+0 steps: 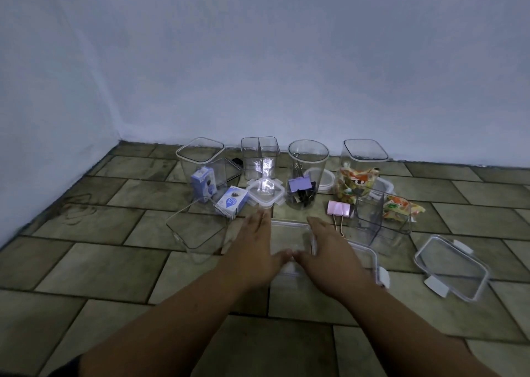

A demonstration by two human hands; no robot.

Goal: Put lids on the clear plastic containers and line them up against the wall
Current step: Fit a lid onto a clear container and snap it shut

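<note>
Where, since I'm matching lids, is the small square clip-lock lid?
Head view, centre: the small square lid lies before the divided container, between the blue box and the binder-clip container.

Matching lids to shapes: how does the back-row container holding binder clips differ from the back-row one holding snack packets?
The binder-clip container has a round mouth; the snack-packet container has a rounded-square one. The binder-clip container holds black and lilac clips; the snack-packet container, colourful packets. Both are clear, upright and lidless.

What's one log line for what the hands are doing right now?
left hand: open, flat against clear container | right hand: open, flat against its other side | loose lid: on floor, far right | round container: back row, no lid
</note>
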